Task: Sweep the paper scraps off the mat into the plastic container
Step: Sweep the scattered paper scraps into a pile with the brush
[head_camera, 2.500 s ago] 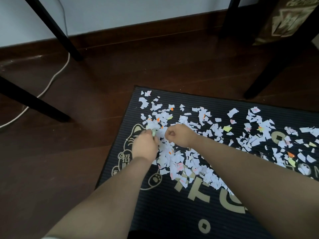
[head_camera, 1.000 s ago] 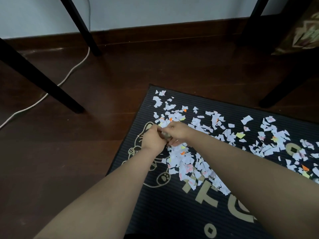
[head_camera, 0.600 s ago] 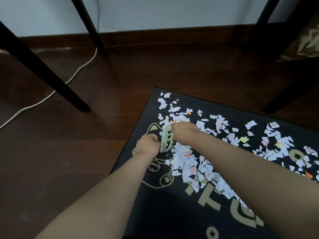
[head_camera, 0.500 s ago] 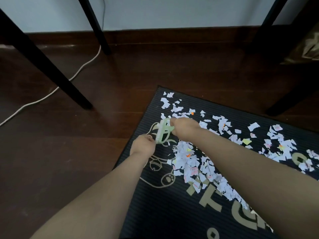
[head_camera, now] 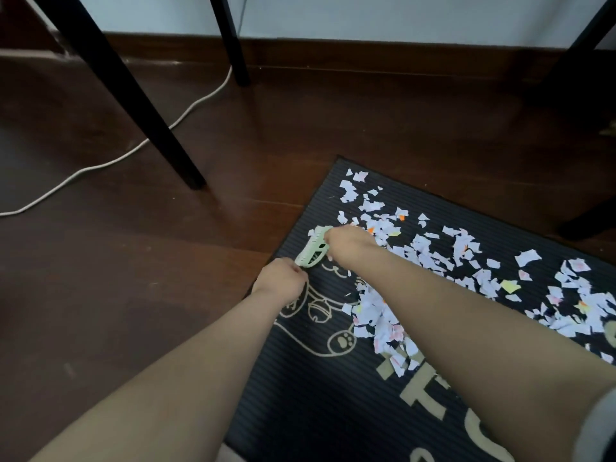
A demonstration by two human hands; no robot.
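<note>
A black ribbed mat with a beige cat drawing lies on the dark wood floor. White, pink and yellow paper scraps cover its middle and right part. My right hand grips a small light-green plastic brush at the mat's left edge, beside the scraps. My left hand is curled just below it, and its fingertips pinch the brush's lower end. No plastic container shows in this view.
A slanted black furniture leg stands on the floor to the left, with a second leg near the baseboard. A white cable runs across the floor between them. Another dark leg stands beyond the mat's far right edge.
Both hands moved from over the scrap pile to the mat's left edge. The green brush came into sight between them. The view shifted left.
</note>
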